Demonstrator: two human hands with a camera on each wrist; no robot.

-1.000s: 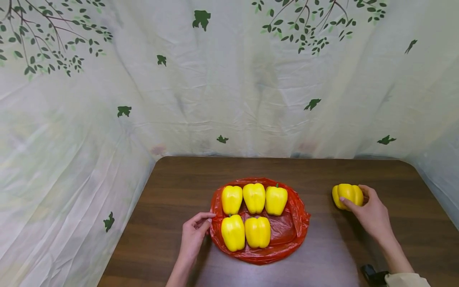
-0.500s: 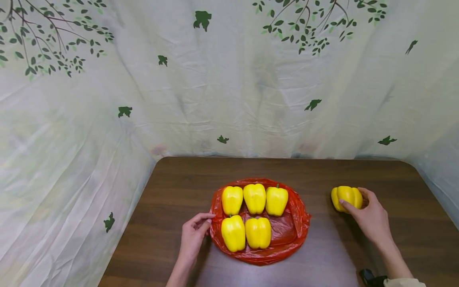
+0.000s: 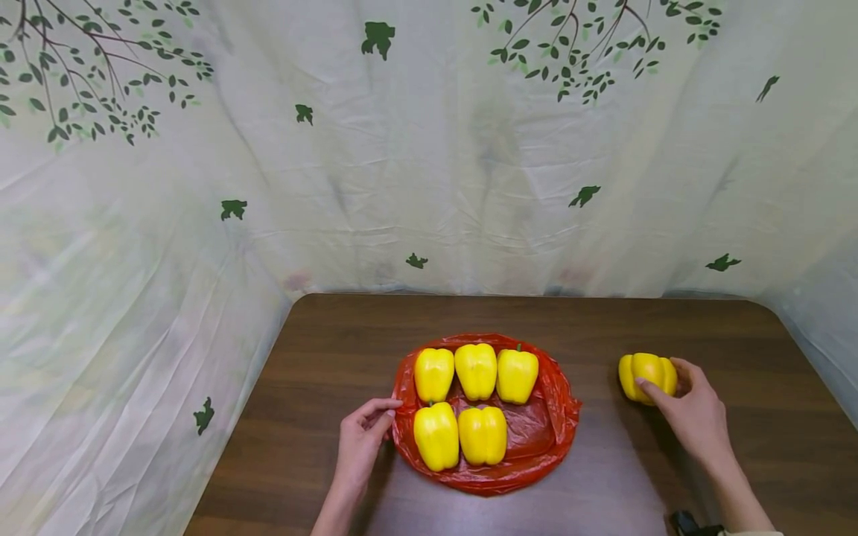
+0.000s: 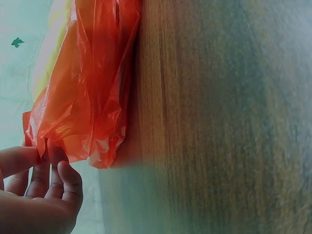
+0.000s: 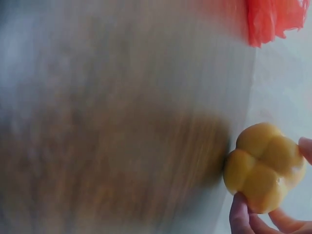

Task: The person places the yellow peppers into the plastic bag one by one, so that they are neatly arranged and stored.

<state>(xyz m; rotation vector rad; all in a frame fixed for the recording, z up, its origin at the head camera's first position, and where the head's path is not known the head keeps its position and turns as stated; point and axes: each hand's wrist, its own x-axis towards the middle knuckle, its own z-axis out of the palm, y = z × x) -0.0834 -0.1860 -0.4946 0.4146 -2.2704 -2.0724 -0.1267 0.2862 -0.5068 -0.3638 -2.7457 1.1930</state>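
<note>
At the right of the table, my right hand (image 3: pixel 697 413) grips a yellow bell pepper (image 3: pixel 645 378) between thumb and fingers. The right wrist view shows the lobed bottom of this pepper (image 5: pixel 263 168) close to the table. My left hand (image 3: pixel 362 439) pinches the left edge of a red plastic bag (image 3: pixel 536 435), whose rim is rolled into a round, open shape. Thumb and fingertips meet on the thin film of the bag (image 4: pixel 87 87) in the left wrist view. Several yellow bell peppers (image 3: pixel 476 371) lie inside it in two rows, the front row leaving a gap at the right.
The brown wooden table (image 3: pixel 335 335) has rounded far corners. Behind and beside it hangs a pale curtain (image 3: pixel 429 164) printed with branches and green leaves. A black band (image 3: pixel 693 523) is on the right wrist.
My right hand and its bell pepper have shifted slightly toward the near edge of the table. The left hand, the bag and the peppers in it stay in place.
</note>
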